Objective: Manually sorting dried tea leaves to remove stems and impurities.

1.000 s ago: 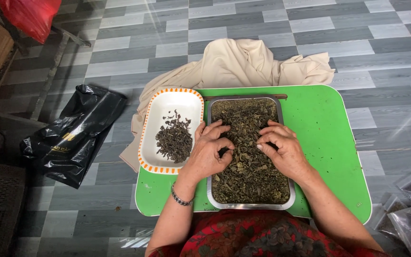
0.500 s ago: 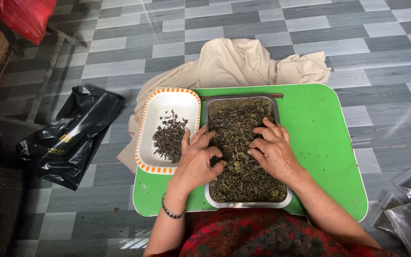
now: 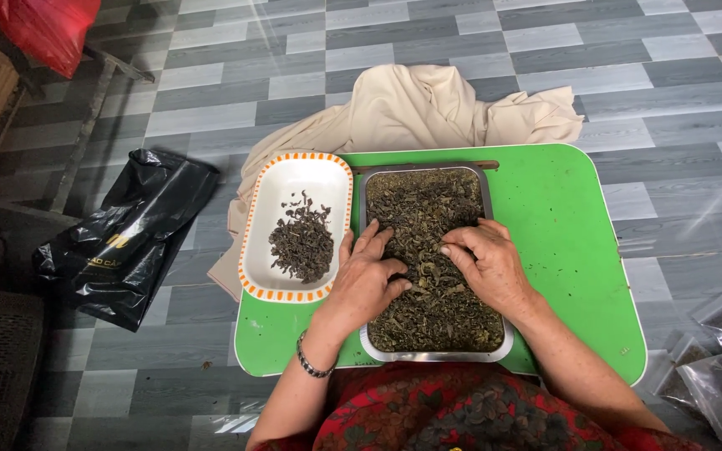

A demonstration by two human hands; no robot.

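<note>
Sorting dried leaves [image 3: 428,250] in the metal tray [image 3: 488,200], the left hand [image 3: 367,280] and right hand [image 3: 482,266] rest loosely spread, perhaps pinching bits. A small pile [image 3: 302,244] lies in the white dish [image 3: 294,179]; most remains unsorted.

green table [image 3: 578,250], white dish w/ orange-dashed rim [image 3: 294,188], silver tray [image 3: 495,351], grey checkered floor [image 3: 211,100]
</note>
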